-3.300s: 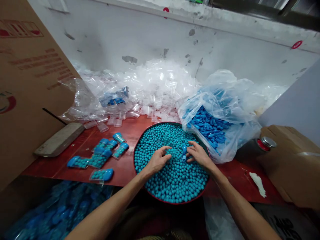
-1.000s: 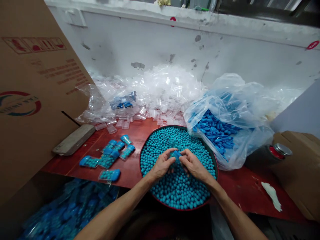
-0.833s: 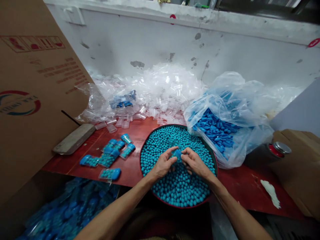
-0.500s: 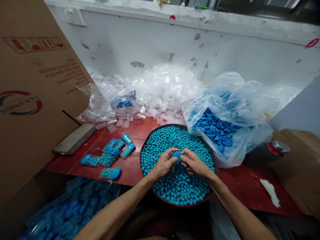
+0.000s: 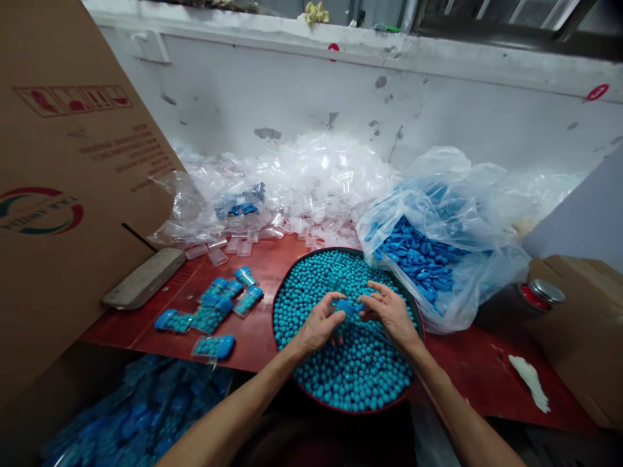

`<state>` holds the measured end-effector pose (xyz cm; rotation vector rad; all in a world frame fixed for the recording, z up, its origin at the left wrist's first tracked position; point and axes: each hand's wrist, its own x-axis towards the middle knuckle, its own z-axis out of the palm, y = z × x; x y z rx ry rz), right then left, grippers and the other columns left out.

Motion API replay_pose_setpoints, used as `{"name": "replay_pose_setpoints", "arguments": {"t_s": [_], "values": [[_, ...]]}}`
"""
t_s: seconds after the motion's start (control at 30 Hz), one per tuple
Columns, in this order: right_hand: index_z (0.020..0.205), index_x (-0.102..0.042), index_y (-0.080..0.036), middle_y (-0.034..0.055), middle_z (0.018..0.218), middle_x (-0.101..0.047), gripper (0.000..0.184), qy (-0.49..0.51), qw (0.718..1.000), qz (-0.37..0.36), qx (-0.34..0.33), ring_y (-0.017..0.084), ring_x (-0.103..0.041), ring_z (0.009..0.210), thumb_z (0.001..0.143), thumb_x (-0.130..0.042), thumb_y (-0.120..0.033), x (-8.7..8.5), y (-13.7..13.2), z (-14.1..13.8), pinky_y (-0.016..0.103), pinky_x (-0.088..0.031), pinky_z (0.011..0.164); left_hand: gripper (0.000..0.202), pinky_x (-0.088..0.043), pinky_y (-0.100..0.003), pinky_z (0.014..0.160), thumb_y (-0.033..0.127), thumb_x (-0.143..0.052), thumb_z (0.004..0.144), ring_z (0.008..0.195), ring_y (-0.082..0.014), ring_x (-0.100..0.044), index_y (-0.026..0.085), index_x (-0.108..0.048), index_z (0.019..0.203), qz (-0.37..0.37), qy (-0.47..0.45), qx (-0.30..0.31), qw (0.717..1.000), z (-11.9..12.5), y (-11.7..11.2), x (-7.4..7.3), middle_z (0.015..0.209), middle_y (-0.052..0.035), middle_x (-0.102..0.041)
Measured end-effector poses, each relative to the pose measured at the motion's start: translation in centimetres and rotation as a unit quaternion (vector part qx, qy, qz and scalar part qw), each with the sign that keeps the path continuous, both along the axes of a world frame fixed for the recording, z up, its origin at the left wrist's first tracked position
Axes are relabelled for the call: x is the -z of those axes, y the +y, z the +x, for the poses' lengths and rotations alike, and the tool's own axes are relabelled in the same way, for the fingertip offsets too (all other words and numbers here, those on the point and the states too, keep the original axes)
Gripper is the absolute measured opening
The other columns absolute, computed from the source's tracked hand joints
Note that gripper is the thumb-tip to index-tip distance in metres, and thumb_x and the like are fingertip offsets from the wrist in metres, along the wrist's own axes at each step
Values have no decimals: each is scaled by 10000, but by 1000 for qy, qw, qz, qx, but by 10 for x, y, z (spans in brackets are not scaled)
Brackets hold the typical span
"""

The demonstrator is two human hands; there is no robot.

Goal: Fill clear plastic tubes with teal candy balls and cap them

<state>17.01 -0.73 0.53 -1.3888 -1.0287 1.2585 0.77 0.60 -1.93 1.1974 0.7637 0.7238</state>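
Observation:
Between the thumb and fingers of my left hand (image 5: 318, 324) is a small container with a blue cap (image 5: 345, 306); most of its body is hidden or blends with the balls behind. Just to its right, my right hand (image 5: 389, 314) has its fingers apart, the fingertips close to the cap. Both hands are over a round tub (image 5: 421, 324) full of small turquoise balls (image 5: 357, 373). Left of the tub, several filled clear containers with blue caps (image 5: 211, 311) lie on the red table (image 5: 272, 259).
Behind the tub lies a heap of clear plastic containers (image 5: 331, 175). A plastic bag (image 5: 467, 298) of blue caps (image 5: 418, 250) sits at right. A cardboard box (image 5: 87, 155) and a grey block (image 5: 146, 279) are at left. Below the table edge are more filled containers (image 5: 141, 408).
My right hand has drawn slightly right, off the blue cap, and its fingers have spread. My left hand still holds the container. The view has tilted up a little.

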Motion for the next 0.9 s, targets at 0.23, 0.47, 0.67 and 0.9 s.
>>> {"name": "replay_pose_setpoints", "arguments": {"t_s": [0.23, 0.47, 0.67, 0.9], "values": [[1233, -372, -113, 171, 1192, -452, 618, -389, 888, 217, -116, 282, -464, 1062, 713, -555, -391, 13, -22, -28, 415, -426, 837, 491, -374, -178, 513, 290, -509, 748, 545, -66, -438, 199, -371, 1210, 27, -28, -53, 998, 3, -6, -4, 745, 9, -531], [1242, -287, -110, 145, 1056, -476, 683, -468, 849, 222, -105, 255, -534, 908, 653, -574, -304, 14, -29, -32, 390, -485, 706, 406, -350, -179, 559, 335, -548, 722, 592, -73, -441, 171, -441, 1078, -2, -55, -58, 997, 9, -13, -11, 731, 19, -508], [1144, -356, -136, 92, 962, -501, 595, -396, 874, 273, -64, 202, -547, 824, 605, -585, -236, 5, -31, -39, 327, -488, 686, 328, -311, -160, 472, 353, -528, 723, 498, -52, -391, 170, -416, 971, -16, -59, -87, 994, 14, -20, -20, 631, 52, -442], [1208, -266, -132, 147, 1075, -467, 689, -419, 847, 328, 4, 264, -515, 975, 610, -588, -244, 32, -40, -44, 393, -471, 773, 175, -332, -184, 526, 236, -438, 769, 531, -73, -380, 166, -463, 928, 143, 83, -124, 978, 15, -28, -27, 615, 49, -421]]}}
